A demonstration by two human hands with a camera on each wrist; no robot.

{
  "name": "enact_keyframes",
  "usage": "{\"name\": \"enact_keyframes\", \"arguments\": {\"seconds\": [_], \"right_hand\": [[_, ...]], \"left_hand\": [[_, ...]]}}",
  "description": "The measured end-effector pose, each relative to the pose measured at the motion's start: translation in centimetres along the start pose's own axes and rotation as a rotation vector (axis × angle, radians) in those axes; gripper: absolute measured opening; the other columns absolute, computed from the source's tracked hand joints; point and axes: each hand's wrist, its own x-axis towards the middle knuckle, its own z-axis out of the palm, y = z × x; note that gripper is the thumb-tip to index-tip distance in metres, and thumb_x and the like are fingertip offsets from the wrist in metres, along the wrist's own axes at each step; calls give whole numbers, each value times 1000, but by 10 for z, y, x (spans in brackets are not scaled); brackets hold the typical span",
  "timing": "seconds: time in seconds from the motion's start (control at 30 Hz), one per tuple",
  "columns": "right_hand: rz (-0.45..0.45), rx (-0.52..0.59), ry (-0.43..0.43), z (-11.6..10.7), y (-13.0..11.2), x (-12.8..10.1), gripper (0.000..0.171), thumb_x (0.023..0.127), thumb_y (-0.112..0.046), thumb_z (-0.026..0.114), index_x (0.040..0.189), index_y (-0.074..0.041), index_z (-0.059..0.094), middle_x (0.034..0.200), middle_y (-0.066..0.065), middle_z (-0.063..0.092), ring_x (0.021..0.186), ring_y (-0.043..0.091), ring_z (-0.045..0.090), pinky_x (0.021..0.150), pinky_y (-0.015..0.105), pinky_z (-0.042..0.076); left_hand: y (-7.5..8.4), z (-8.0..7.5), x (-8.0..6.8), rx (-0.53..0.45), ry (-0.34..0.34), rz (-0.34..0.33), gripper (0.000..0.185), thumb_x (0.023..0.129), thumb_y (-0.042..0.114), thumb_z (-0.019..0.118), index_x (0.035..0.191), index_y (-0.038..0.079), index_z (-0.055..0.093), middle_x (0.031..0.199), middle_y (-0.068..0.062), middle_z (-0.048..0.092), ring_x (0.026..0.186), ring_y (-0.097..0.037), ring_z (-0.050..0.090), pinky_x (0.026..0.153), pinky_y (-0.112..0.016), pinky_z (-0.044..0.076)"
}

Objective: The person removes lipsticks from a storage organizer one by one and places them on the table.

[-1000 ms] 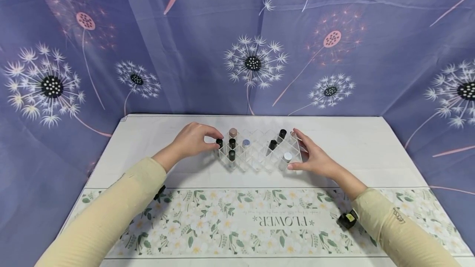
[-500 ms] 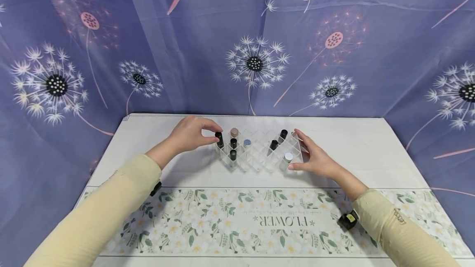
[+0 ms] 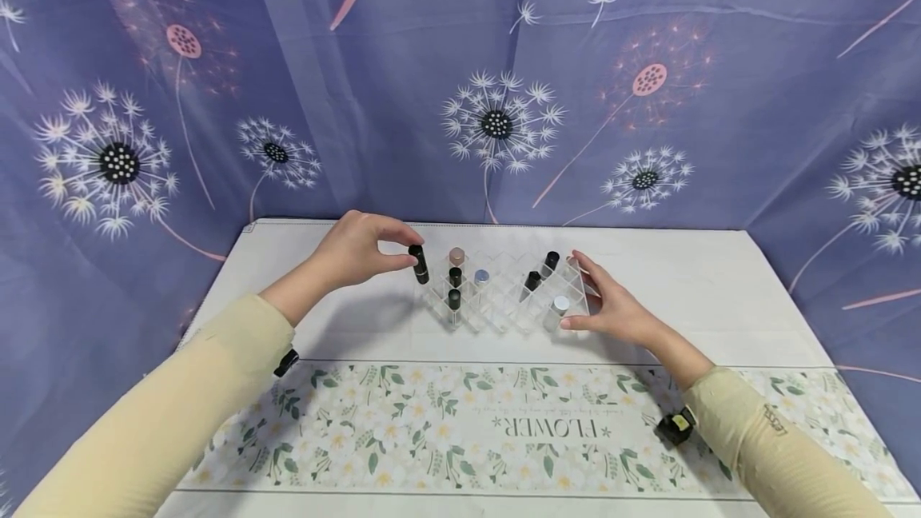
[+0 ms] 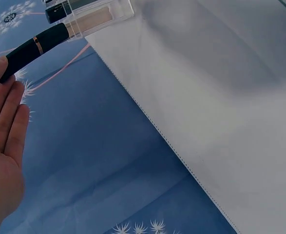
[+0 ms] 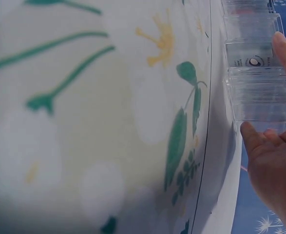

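My left hand (image 3: 352,253) pinches the top of a black lipstick tube (image 3: 419,264) with a thin gold band, between thumb and index finger. In the left wrist view the lipstick (image 4: 28,56) slants up toward the clear organizer, and the other fingers lie fairly straight. The clear acrylic organizer (image 3: 496,316) has diamond-shaped compartments and several lipsticks in it. My right hand (image 3: 612,304) grips the organizer's right end, thumb at the near side and fingers at the far side. In the right wrist view its clear wall (image 5: 259,92) shows between thumb and fingers.
In the organizer stand a pinkish-capped tube (image 3: 456,256), a blue-topped tube (image 3: 481,277), a silver-capped tube (image 3: 560,306) and several black ones. A floral runner (image 3: 403,430) covers the table's near part. A purple dandelion curtain (image 3: 403,62) hangs behind.
My left hand has drawn the black lipstick up from the organizer's left end and slightly leftward, so more of the tube shows. My right hand keeps its grip in place.
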Motion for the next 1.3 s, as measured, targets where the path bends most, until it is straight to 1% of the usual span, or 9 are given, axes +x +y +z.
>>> {"name": "enact_keyframes", "arguments": {"seconds": [0.17, 0.27, 0.4, 0.57, 0.73, 0.83, 1.03, 1.3], "right_hand": [[2, -13, 4, -1, -3, 1, 122, 86, -9, 91, 173, -7, 5, 177, 25, 10, 159, 52, 18, 123, 55, 30], [-3, -12, 6, -1, -5, 1, 121, 86, -8, 90, 172, -6, 5, 176, 26, 10, 158, 54, 19, 123, 57, 30], [-4, -9, 8, -2, -6, 1, 121, 86, -7, 91, 172, -4, 5, 176, 26, 10, 158, 54, 19, 123, 56, 29], [-1, -5, 5, -2, -6, 1, 121, 86, -7, 90, 172, -4, 5, 176, 26, 10, 158, 54, 19, 123, 55, 30], [-2, -5, 1, -2, -6, 1, 121, 86, -7, 90, 172, -4, 5, 176, 27, 9, 158, 54, 20, 122, 56, 30], [-3, -6, 0, -1, -6, 1, 121, 86, -7, 90, 172, -4, 5, 176, 27, 10, 158, 54, 20, 122, 56, 31], [-2, -1, -2, -1, -4, 0, 121, 86, -7, 90, 172, -4, 4, 176, 27, 10, 158, 53, 21, 122, 56, 31], [-8, 5, -2, -1, -4, 0, 121, 87, -6, 90, 172, -3, 4, 176, 27, 10, 158, 53, 21, 122, 57, 31]], "left_hand": [[-5, -1, -12, 1, 7, -5, 27, 90, 20, 88, 117, 17, 83, 110, 1, 82, 108, -25, 77, 97, -51, 59], [-10, 0, -22, -3, 14, -11, 27, 89, 19, 89, 115, 17, 84, 109, 2, 82, 107, -24, 78, 97, -50, 59], [-15, 1, -35, -5, 10, -22, 26, 89, 19, 89, 115, 16, 84, 109, 2, 82, 107, -24, 78, 98, -49, 60], [-20, 4, -51, 13, 1, -31, 26, 89, 18, 89, 115, 16, 84, 110, 1, 82, 106, -25, 77, 97, -51, 60], [-22, 8, -66, 28, -11, -47, 26, 89, 18, 89, 115, 17, 84, 109, 3, 82, 105, -24, 77, 94, -52, 60], [-24, 11, -73, 38, -12, -52, 26, 89, 18, 89, 115, 17, 84, 108, 3, 82, 105, -24, 77, 92, -52, 60], [-29, 16, -84, 44, -3, -54, 26, 89, 19, 89, 114, 18, 84, 108, 4, 82, 105, -25, 78, 94, -53, 60], [-33, 25, -98, 47, 3, -43, 26, 88, 19, 90, 113, 17, 84, 107, 3, 82, 100, -23, 78, 89, -51, 62]]}}
